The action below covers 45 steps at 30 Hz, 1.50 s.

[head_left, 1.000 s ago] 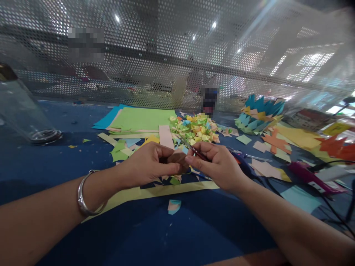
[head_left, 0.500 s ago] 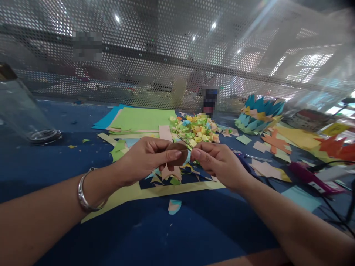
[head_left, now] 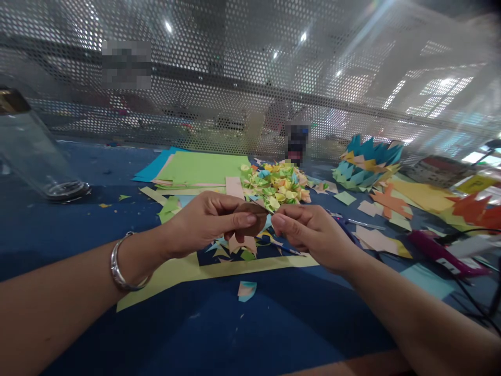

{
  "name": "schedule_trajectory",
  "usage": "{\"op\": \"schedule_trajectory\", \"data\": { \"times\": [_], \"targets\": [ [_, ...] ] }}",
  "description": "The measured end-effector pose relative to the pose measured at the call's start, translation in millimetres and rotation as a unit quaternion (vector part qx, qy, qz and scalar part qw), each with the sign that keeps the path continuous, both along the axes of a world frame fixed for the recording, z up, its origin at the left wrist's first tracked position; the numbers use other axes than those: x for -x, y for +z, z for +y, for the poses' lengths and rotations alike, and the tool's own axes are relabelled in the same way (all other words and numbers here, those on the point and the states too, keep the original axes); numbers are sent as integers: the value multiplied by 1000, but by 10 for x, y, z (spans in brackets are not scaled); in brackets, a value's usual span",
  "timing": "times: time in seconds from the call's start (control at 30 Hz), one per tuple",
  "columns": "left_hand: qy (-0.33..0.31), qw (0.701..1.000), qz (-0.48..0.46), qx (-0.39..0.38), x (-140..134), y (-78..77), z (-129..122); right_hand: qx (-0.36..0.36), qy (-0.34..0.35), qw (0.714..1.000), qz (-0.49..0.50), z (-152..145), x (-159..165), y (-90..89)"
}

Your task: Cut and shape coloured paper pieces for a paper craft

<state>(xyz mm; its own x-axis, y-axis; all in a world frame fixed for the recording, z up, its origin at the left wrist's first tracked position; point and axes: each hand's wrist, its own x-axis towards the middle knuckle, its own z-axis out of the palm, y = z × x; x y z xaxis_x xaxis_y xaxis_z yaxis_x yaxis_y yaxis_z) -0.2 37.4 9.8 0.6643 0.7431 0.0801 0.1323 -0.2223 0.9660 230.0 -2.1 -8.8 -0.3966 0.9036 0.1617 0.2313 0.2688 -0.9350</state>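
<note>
My left hand point(head_left: 217, 222) pinches a brown round disc point(head_left: 257, 223) between thumb and fingers, above the table. Close beside it, my right hand point(head_left: 299, 227) is closed in a pinch on a thin, narrow piece point(head_left: 263, 206) that runs up to the left over the disc's upper edge. Its kind is too small to make out. Below the hands lie cut paper scraps point(head_left: 238, 244). Just behind them is a heap of small folded paper pieces point(head_left: 284, 185), mostly yellow and green.
A stack of coloured paper point(head_left: 203, 168) lies at the back left. Far left stands a clear bottle point(head_left: 43, 156). On the right are a zigzag paper crown point(head_left: 368, 162), orange paper point(head_left: 391, 201) and a purple power strip point(head_left: 442, 253) with cables. A perforated metal screen point(head_left: 219, 78) rises behind.
The thin piece in my right hand has moved down and now overlaps the disc's upper edge. My left hand keeps its hold on the disc, and the view has shifted slightly.
</note>
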Motion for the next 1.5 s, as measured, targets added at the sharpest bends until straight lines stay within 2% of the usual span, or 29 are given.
{"op": "schedule_trajectory", "data": {
  "times": [0.27, 0.5, 0.97, 1.13, 1.5],
  "targets": [
    [-19, 999, -19, 42, 26, -39, 28, -18, -5, 1000, -8, 2, 0, -11],
    [-34, 997, -19, 72, 45, -8, 40, -20, -1, 999, -27, -7, -16, 0],
    [-54, 997, 17, 60, 82, 15, 59, -30, -5, 997, -65, 5, -23, 4],
    [-41, 997, 15, 59, 74, 31, 55, -22, -4, 998, -52, 12, -20, -25],
    [-69, 996, 1, 58, 59, 21, 40, -5, 2, 999, -37, 16, 2, -29]
  ]
}}
